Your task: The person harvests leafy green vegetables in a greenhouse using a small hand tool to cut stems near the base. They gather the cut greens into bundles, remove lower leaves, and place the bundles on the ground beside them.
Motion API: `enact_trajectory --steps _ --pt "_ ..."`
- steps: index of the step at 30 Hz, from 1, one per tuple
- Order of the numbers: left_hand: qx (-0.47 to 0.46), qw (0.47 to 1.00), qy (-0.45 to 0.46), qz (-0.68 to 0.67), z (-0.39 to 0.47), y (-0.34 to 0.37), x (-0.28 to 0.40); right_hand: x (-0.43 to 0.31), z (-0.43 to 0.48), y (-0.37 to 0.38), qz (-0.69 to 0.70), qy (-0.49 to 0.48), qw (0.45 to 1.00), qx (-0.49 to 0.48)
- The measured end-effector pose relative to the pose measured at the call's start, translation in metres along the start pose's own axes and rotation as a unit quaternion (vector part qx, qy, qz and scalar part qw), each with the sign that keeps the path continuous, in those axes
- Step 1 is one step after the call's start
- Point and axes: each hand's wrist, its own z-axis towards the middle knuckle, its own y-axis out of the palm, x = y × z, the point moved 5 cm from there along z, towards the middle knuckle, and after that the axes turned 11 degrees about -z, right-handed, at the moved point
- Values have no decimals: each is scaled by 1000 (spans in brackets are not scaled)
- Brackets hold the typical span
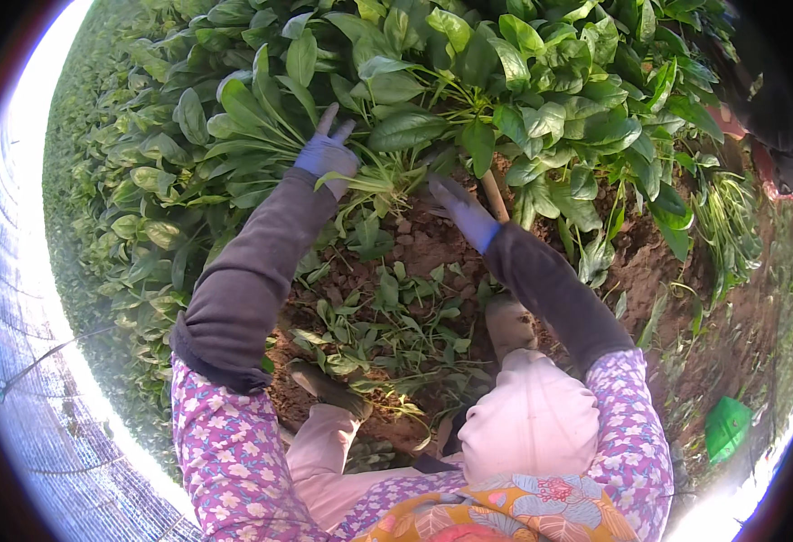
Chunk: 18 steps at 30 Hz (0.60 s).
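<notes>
My left hand [330,154], in a blue glove with bare-looking fingertips, lies on the stems of a leafy green plant [247,115], two fingers pointing up and spread; whether it grips any stems cannot be told. Pale stem bases and roots [389,186] lie between my hands. My right hand [463,206], also in a blue glove, is low over the soil at the right of these roots, its fingers pointing toward them. Beside it a wooden handle [494,196] slants under the leaves; whether my right hand touches it is not clear.
Dense leafy plants [559,101] stand ahead and to the left. Loose leaves [396,311] litter the soil before my boots [328,389]. A bunch of cut greens [728,223] lies at the right, near another person's hand [728,122]. Farther down is a green object [728,428].
</notes>
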Motion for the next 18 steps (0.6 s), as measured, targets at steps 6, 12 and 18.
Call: enact_trajectory --steps 6,12,18 --pt "5 999 -27 18 -5 0 -1 1 57 33 190 89 977 -46" --pt "12 997 -49 -65 -33 -10 10 -8 14 44 246 16 965 -88" --pt "85 986 -46 -135 -61 -2 58 4 -52 37 212 51 975 -43"
